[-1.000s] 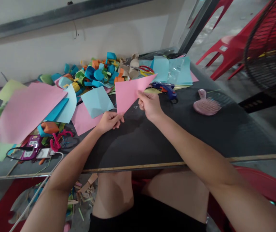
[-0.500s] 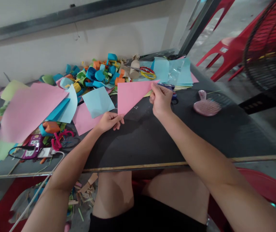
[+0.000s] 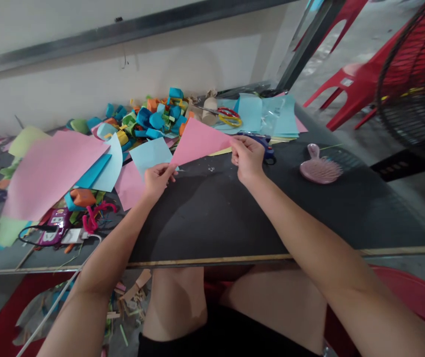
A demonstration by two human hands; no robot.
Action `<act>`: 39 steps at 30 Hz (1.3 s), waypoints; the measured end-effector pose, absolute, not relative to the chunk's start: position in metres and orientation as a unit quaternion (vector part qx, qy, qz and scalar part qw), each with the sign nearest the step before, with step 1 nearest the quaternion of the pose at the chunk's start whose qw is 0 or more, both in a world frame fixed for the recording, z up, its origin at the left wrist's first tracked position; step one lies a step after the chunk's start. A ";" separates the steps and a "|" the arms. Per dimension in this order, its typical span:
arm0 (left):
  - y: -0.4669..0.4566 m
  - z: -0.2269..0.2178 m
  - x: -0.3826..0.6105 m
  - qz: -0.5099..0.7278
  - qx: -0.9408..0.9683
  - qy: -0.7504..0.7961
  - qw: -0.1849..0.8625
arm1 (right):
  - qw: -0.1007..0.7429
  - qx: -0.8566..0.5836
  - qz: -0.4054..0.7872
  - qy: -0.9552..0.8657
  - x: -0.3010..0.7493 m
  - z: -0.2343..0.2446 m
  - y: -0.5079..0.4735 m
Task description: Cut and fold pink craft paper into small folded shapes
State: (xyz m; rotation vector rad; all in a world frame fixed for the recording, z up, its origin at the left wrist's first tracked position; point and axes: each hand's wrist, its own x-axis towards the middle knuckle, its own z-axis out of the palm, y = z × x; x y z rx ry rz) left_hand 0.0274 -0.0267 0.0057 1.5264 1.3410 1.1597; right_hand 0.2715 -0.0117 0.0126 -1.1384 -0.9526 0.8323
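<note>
A pink triangle of paper (image 3: 199, 143) is stretched between my two hands above the dark table, its peak pointing away from me. My left hand (image 3: 157, 178) pinches the left corner between thumb and fingers. At the right corner, my right hand (image 3: 248, 156) is closed on the paper with curled fingers. Behind my left hand lies a light blue paper square (image 3: 149, 151), partly over a pink sheet (image 3: 129, 184). A dark blue tool (image 3: 268, 148), its kind unclear, lies just behind my right hand.
Several folded paper pieces (image 3: 153, 120) are heaped along the wall. Scissors (image 3: 229, 116) lie by a tan roll (image 3: 209, 110). A pink hairbrush (image 3: 320, 169) rests at right, near a fan (image 3: 416, 84). A white cable (image 3: 54, 302) hangs over the table edge (image 3: 212, 260).
The pink triangle has turned so its long edge lies nearer level and faces me. My left hand has moved slightly left and away from me; my right hand has hardly moved.
</note>
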 end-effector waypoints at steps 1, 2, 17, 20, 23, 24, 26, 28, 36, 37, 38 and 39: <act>-0.025 0.006 0.026 0.480 0.586 0.526 0.387 | 0.652 -0.501 0.377 -0.426 0.272 0.012 -0.011; -0.024 0.007 0.025 0.507 0.570 0.519 0.385 | 0.643 -0.496 0.391 -0.433 0.272 0.011 -0.011; -0.020 0.028 0.012 0.585 0.387 0.337 0.627 | 0.534 -0.393 0.511 -0.547 0.277 -0.004 -0.006; -0.022 0.028 0.014 0.542 0.434 0.369 0.618 | 0.550 -0.387 0.501 -0.545 0.275 -0.005 -0.006; -0.025 0.025 0.015 0.436 0.538 0.418 0.588 | 0.580 -0.373 0.485 -0.539 0.274 -0.004 -0.006; -0.027 0.024 0.014 0.396 0.569 0.430 0.579 | 0.590 -0.365 0.479 -0.537 0.274 -0.002 -0.006; -0.028 0.021 0.012 0.349 0.603 0.447 0.561 | 0.599 -0.351 0.476 -0.540 0.274 0.001 -0.007; -0.028 0.019 0.010 0.338 0.607 0.448 0.563 | 0.597 -0.345 0.475 -0.546 0.274 0.003 -0.006; -0.030 0.020 0.016 0.235 0.638 0.454 0.576 | 0.625 -0.386 0.450 -0.508 0.278 -0.003 0.000; -0.029 0.019 0.017 0.244 0.637 0.460 0.568 | 0.631 -0.394 0.457 -0.488 0.277 -0.004 0.000; -0.028 0.017 0.018 0.265 0.633 0.467 0.558 | 0.635 -0.398 0.472 -0.464 0.276 -0.004 0.000; -0.026 0.014 0.018 0.296 0.623 0.474 0.547 | 0.634 -0.397 0.497 -0.439 0.274 -0.004 0.000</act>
